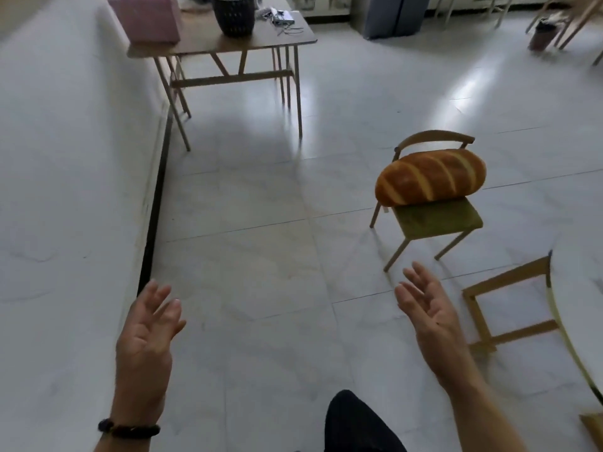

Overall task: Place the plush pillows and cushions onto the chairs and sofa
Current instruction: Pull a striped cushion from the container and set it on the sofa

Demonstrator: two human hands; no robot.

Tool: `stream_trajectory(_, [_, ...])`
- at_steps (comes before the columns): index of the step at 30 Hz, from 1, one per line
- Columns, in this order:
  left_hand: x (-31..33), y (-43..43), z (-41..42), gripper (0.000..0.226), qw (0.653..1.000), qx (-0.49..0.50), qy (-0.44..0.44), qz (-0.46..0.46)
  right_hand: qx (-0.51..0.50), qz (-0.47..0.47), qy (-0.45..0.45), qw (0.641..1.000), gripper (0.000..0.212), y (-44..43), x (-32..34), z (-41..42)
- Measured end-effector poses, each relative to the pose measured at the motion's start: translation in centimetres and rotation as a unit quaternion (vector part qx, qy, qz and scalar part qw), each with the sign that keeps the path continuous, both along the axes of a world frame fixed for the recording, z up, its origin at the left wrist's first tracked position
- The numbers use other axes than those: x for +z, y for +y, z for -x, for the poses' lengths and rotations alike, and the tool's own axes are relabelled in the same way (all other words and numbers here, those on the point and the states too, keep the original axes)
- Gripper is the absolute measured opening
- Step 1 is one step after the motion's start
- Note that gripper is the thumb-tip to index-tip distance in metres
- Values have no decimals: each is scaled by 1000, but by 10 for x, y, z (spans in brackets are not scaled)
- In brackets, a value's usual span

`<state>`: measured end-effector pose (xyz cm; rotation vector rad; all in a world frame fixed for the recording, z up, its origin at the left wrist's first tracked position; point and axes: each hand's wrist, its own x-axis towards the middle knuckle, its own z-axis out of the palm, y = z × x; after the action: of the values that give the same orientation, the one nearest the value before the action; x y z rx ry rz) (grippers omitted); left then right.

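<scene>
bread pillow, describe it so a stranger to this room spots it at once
On the pale tiled floor, right of the brown folding table, stands a small wooden chair with an olive-green seat. Across that seat lies the golden-brown loaf-shaped plush pillow, the only thing here with pale crust slashes.

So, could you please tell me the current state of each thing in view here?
chair: upright on the floor.
bread pillow: lying across the chair seat, against the backrest.
left hand: open, holding nothing.
right hand: open, holding nothing.
basket: upright on the table.
</scene>
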<state>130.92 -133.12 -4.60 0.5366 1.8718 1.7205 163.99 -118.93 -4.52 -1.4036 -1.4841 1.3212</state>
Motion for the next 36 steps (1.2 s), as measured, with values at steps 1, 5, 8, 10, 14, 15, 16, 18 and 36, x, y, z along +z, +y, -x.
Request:
stream_trajectory(1, [-4,18,13,47,1000,-1,2,5,2,1,-2,1000,74,18,-5,14])
stream_trajectory(5, [-26,109,64,48,1000,-9,-2,26,-8,9,4,1000,68,105,-34,76])
stream_trajectory(8, [-36,196,111,46,999,-21,-6,38,-22,11,2,1000,63,189,-52,132])
stream_trajectory(10, [-30,257,147,45,999,-24,0,46,-17,11,1,1000,66,253,-55,171])
stream_trajectory(14, [0,358,222,51,997,-45,18,51,16,-11,-1,1000,70,369,-35,251])
stream_trajectory(15, [7,379,240,55,997,-49,25,50,32,-17,0,999,69,396,-29,271])
stream_trajectory(16, [12,398,256,58,997,-47,31,48,48,-23,1,999,69,420,-22,290])
stream_trajectory(18, [16,438,292,58,998,-29,33,42,82,-26,-1,996,72,473,-13,334])
stream_trajectory(36, [22,922,654,60,997,-64,33,3,54,-53,-4,997,74,927,14,691])
